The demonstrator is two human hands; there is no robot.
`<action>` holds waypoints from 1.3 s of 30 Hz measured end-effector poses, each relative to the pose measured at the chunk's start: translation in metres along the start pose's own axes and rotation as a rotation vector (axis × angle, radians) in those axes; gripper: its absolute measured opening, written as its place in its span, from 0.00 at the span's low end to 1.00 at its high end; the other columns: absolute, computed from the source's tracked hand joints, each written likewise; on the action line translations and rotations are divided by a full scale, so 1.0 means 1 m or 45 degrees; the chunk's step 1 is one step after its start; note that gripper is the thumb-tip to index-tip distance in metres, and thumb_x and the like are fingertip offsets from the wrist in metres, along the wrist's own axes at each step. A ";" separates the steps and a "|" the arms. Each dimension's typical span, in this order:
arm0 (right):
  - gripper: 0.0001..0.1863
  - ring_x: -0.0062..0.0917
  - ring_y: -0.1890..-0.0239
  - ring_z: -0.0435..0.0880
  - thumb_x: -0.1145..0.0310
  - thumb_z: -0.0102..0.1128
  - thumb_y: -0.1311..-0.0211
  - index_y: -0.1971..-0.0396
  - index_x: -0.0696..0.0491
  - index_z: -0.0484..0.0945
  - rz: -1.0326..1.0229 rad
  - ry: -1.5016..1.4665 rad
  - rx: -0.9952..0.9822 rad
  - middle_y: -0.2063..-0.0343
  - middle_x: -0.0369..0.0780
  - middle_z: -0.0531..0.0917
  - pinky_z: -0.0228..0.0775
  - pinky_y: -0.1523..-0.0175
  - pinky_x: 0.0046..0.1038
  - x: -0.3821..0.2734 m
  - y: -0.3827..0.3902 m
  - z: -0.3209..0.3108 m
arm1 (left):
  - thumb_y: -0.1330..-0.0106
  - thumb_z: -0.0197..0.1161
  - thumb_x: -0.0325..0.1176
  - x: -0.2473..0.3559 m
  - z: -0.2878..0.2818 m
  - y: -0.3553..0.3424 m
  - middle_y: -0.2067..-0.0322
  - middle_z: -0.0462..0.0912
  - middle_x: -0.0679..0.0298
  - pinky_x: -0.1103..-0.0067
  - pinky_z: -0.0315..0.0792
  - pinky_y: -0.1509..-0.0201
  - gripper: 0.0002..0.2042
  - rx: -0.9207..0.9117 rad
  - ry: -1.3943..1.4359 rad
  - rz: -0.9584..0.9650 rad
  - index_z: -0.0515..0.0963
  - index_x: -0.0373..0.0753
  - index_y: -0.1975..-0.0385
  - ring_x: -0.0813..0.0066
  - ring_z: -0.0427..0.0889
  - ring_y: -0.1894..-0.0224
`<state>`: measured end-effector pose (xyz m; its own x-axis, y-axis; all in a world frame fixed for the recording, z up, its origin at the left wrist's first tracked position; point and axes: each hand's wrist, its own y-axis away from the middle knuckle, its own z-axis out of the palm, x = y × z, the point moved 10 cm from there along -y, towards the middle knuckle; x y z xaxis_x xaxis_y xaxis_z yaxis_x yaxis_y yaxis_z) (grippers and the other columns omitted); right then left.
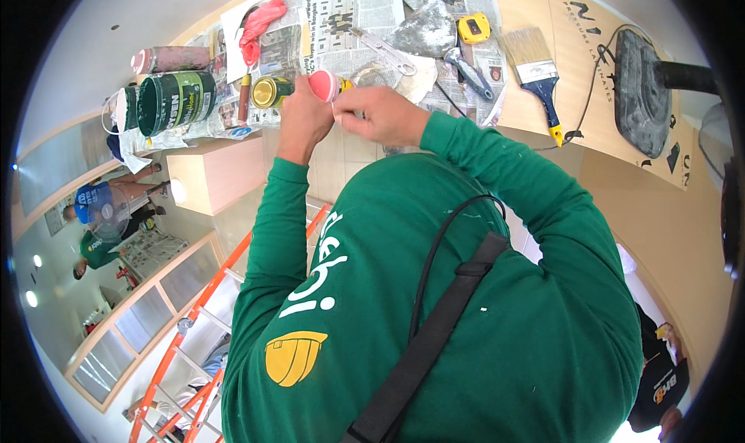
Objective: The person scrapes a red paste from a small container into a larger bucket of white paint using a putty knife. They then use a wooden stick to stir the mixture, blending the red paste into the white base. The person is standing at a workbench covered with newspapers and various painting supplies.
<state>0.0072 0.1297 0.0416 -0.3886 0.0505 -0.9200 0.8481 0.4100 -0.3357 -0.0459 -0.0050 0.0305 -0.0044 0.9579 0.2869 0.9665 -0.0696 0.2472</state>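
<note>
My left hand (305, 115) is wrapped round a small round container (322, 85) with a pinkish-red face and a pale rim, its lower part hidden by the fingers. Against its right side, my right hand (379, 117) is closed in a pinch; what lies between those fingertips, if anything, is too small to make out. Just left of my left hand is a small can with a gold top (265, 92). Beyond my hands, a utility knife (384, 52) and a smeared grey scraper blade (425, 29) lie on newspaper (334, 16).
A yellow tape measure (474, 29), a blue-grey hand tool (469, 74) and a wide paintbrush (534, 70) lie to the right, before a black stand base (642, 94). Green paint can (177, 102) and red cloth (261, 29) are left. An orange ladder (206, 295) stands below; other people are around.
</note>
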 end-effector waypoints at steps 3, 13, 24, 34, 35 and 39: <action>0.06 0.32 0.56 0.86 0.69 0.58 0.28 0.63 0.56 0.79 0.196 -0.357 0.223 0.62 0.40 0.84 0.79 0.48 0.34 0.039 -0.005 -0.027 | 0.44 0.80 0.45 0.006 0.010 0.002 0.47 0.82 0.37 0.58 0.80 0.46 0.42 0.076 0.012 0.263 0.67 0.28 0.34 0.41 0.86 0.50; 0.10 0.42 0.41 0.83 0.71 0.46 0.21 0.59 0.61 0.75 0.584 -1.674 0.533 0.50 0.53 0.84 0.71 0.26 0.40 0.100 0.007 -0.041 | 0.47 0.84 0.36 0.020 0.043 0.019 0.37 0.74 0.50 0.68 0.73 0.31 0.56 -0.109 1.317 0.397 0.51 0.31 0.22 0.64 0.77 0.35; 0.07 0.35 0.47 0.83 0.73 0.48 0.23 0.60 0.59 0.74 0.415 -1.468 0.848 0.57 0.46 0.83 0.74 0.33 0.39 0.069 0.005 -0.064 | 0.38 0.76 0.28 0.041 0.010 0.016 0.42 0.80 0.55 0.73 0.76 0.35 0.34 0.082 1.402 0.400 0.68 0.31 0.33 0.70 0.81 0.42; 0.07 0.31 0.53 0.81 0.71 0.48 0.22 0.63 0.56 0.72 0.337 -1.349 0.939 0.64 0.41 0.80 0.75 0.41 0.36 0.057 0.026 -0.076 | 0.34 0.74 0.32 -0.002 0.031 -0.023 0.45 0.82 0.56 0.76 0.76 0.39 0.30 0.225 1.193 0.258 0.70 0.30 0.34 0.71 0.81 0.45; 0.07 0.29 0.55 0.81 0.71 0.48 0.23 0.63 0.57 0.73 0.275 -1.370 0.876 0.65 0.41 0.81 0.76 0.43 0.35 0.039 0.026 -0.078 | 0.34 0.73 0.32 -0.035 0.037 -0.028 0.45 0.82 0.56 0.76 0.76 0.39 0.30 0.325 1.062 0.183 0.70 0.30 0.34 0.72 0.81 0.45; 0.08 0.27 0.60 0.80 0.71 0.48 0.22 0.63 0.57 0.74 0.214 -1.167 0.648 0.68 0.39 0.80 0.77 0.46 0.35 -0.020 0.038 -0.110 | 0.32 0.73 0.34 -0.101 0.025 -0.029 0.43 0.81 0.57 0.74 0.74 0.37 0.30 0.286 1.270 0.045 0.70 0.31 0.34 0.71 0.80 0.44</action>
<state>0.0073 0.2443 0.0694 -0.0123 -0.7218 -0.6920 0.9990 0.0213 -0.0399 -0.0673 -0.0926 -0.0288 -0.0876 0.2811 0.9557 0.9955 0.0585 0.0741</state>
